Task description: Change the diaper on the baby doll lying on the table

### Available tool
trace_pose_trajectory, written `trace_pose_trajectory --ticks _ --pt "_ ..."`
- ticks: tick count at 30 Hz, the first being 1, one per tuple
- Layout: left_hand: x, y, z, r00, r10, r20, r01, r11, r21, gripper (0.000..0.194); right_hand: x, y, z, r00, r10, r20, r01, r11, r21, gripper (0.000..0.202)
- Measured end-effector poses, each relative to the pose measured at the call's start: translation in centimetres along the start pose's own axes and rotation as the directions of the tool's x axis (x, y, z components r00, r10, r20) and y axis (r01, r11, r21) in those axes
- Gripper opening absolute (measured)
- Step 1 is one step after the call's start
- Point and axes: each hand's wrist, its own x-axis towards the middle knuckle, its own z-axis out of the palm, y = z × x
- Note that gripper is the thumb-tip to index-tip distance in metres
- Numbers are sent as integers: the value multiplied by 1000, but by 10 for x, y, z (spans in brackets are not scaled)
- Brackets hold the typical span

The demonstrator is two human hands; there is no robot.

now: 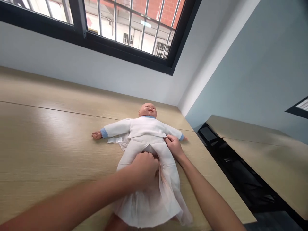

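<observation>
A baby doll [150, 126] in a white outfit with blue cuffs lies on its back on the wooden table, arms spread and head away from me. A thin white diaper [144, 215] spreads out between and below its legs, and one tape tab [115, 140] sticks out beside its waist on the left. Between the doll's thighs, my left hand [145, 165] is closed in a fist. Whatever its fingers hold is hidden. My right hand [173, 144] pinches the edge of the white clothing at the doll's waist, on the right side.
The pale wooden table [48, 144] has a seam across it and meets the wall below a barred window [132, 29]. Past its right edge is a dark gap, with a second wooden table [262, 150] beyond.
</observation>
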Motion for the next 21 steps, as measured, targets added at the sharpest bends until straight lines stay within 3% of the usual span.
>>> trace_pose_trajectory --ticks 2,4,6,8,10,12,17,21 --pt "-4 1 -16 997 -75 20 74 997 12 21 -1 2 0 1000 -30 -4 30 1000 -5 37" --pt "-8 7 -32 994 -100 -43 99 995 -8 24 -2 2 0 999 -52 -9 52 999 -8 37" --pt "-14 21 -42 988 -19 -152 11 998 -56 22 -3 2 0 998 -66 -18 66 998 -14 37" --pt "-19 40 -43 971 143 -192 -170 977 -132 15 -3 2 0 996 -79 -28 78 997 -23 36" --pt "-22 59 -34 938 304 -164 -334 920 -203 15 -3 2 0 995 -93 -34 91 995 -38 36" --pt "-22 73 -18 916 377 -136 -400 886 -234 21 -3 1 0 994 -103 -32 102 993 -54 36" --pt "-14 79 15 919 367 -143 -393 872 -290 8 -2 1 -1 993 -115 -25 112 990 -88 35" --pt "-8 75 19 910 384 -154 -414 849 -329 9 -4 0 -1 992 -125 -25 122 988 -94 35"
